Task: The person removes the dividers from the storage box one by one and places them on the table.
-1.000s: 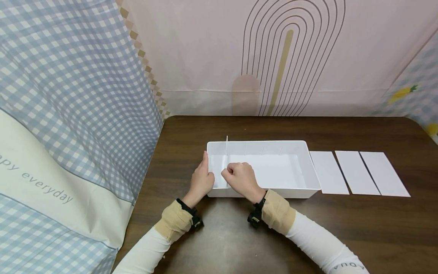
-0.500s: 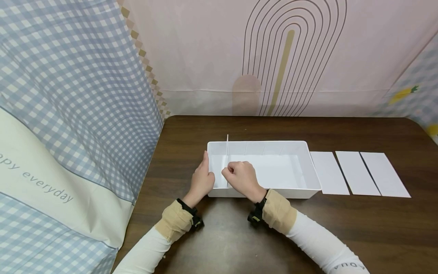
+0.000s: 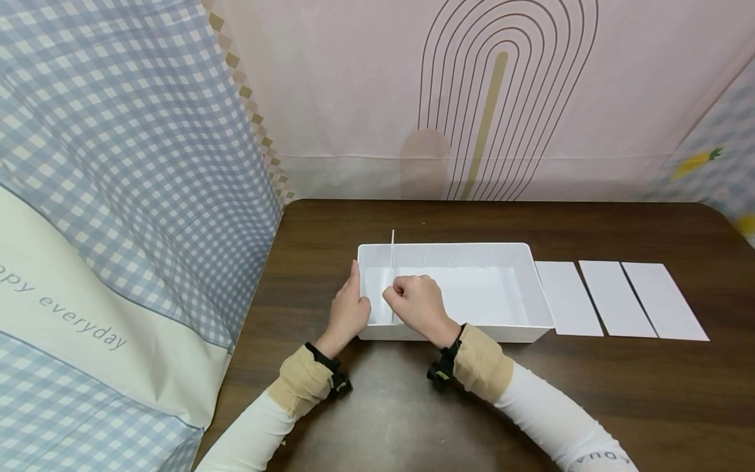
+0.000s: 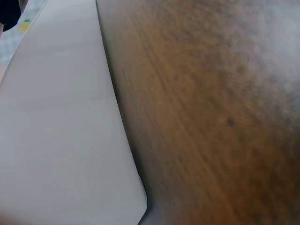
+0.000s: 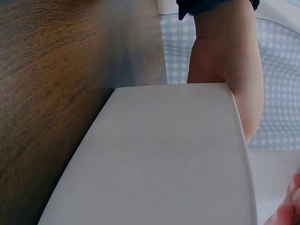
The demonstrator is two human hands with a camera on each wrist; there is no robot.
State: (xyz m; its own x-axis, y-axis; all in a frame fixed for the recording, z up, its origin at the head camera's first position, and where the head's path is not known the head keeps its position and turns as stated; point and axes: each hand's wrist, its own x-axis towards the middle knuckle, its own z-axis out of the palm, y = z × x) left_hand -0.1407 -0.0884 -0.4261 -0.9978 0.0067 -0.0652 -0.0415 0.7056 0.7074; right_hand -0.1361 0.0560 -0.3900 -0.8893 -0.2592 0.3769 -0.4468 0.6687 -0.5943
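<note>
A white rectangular plastic box (image 3: 531, 288) stands on the dark wooden table (image 3: 413, 406). My left hand (image 3: 348, 308) lies against the box's left end wall, fingers fairly straight along it. My right hand (image 3: 415, 301) reaches over the near wall and pinches a thin white divider panel (image 3: 392, 249) that stands upright across the box near its left end, its top poking above the far rim. In the left wrist view only the box's outer wall (image 4: 61, 140) and the table show. The right wrist view shows the box wall (image 5: 159, 159) and my left hand (image 5: 229, 70) behind it.
Three flat white panels (image 3: 616, 298) lie side by side on the table just right of the box. A blue checked cloth (image 3: 118, 196) hangs along the left, a pink patterned backdrop (image 3: 472, 98) behind the table.
Almost nothing differs; the divider's top edge has crept slightly upward in the view and my right hand has shifted a little with it.
</note>
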